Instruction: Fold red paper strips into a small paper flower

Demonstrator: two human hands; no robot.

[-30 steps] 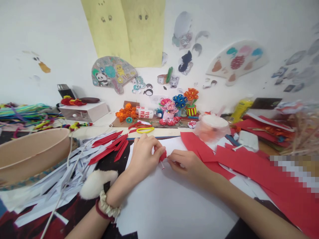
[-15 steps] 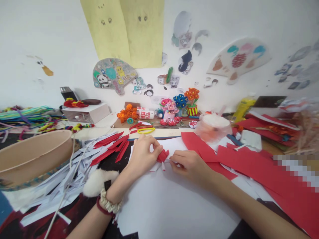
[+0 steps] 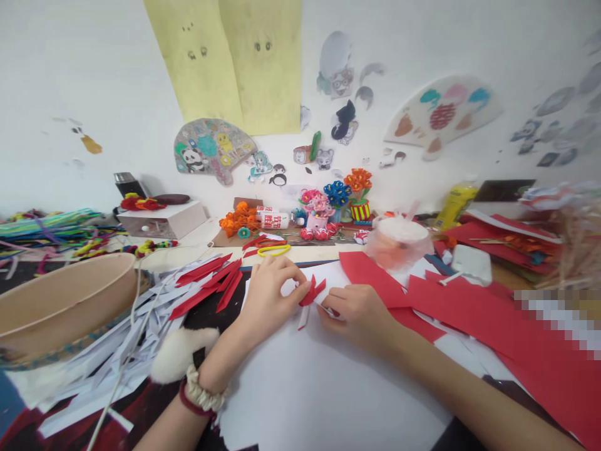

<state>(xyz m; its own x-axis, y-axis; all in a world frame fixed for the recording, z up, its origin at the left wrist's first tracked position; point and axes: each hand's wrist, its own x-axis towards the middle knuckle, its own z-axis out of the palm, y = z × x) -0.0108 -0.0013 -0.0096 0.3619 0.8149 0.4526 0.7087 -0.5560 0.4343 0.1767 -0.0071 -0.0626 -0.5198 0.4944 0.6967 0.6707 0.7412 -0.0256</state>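
Between thumb and fingers my left hand [image 3: 275, 291] pinches a small folded red paper piece [image 3: 310, 292]. Pointed red ends stick up from it, and a narrow white strip with a red tip [image 3: 303, 318] hangs below. Close to its right side is my right hand [image 3: 354, 313], fingers curled and pressed together; what they grip, if anything, is hidden. Both hands are above a large white paper sheet [image 3: 338, 388]. Several folded red paper strips [image 3: 213, 288] lie left of my left hand.
White paper strips [image 3: 126, 338] are heaped beside a beige basin [image 3: 66, 294] at left, with a white cord across them. Large red paper sheets [image 3: 469, 313] spread to the right. Yellow-handled scissors [image 3: 273, 250] and pipe-cleaner flowers [image 3: 338, 194] stand farther back, near a plastic-wrapped tub [image 3: 401, 241].
The red paper piece has turned in my left fingers; its points now stand up and spread more, and the white strip slants left. My right fingers have curled in more. The view has shifted slightly.
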